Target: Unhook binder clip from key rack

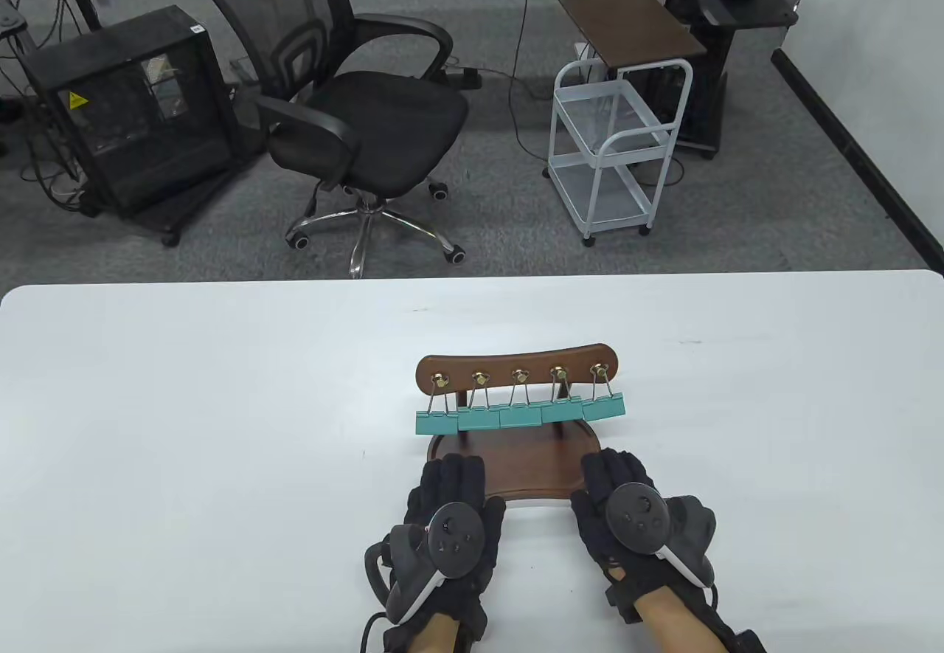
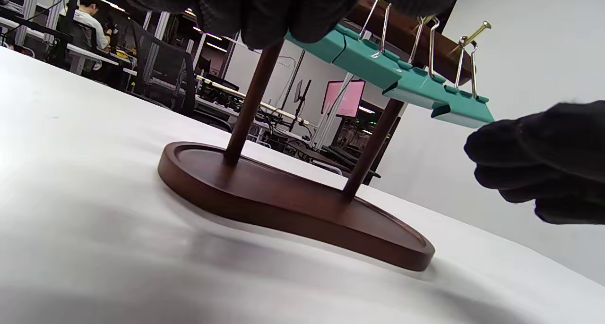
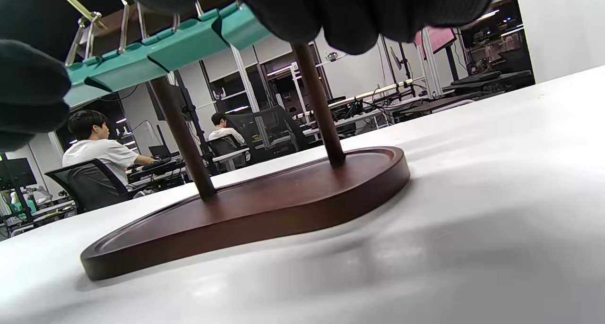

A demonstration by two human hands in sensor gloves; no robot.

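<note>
Table view: key rack (image 1: 516, 369) stands upright on the white table (image 1: 184, 424), 5 teal binder clips (image 1: 520, 414) hanging in a row from its brass hooks (image 1: 518, 373). Left hand (image 1: 451, 513) and right hand (image 1: 627, 509) sit at the near edge of the wooden base (image 1: 516, 461), one per side, fingers extended, gripping nothing. Wrist views: fingertips hover above the base; contact can't be confirmed.

five binder clips (image 1: 520, 415) hang side by side on the key rack (image 1: 516, 368), which stands on the table (image 1: 184, 424).
</note>
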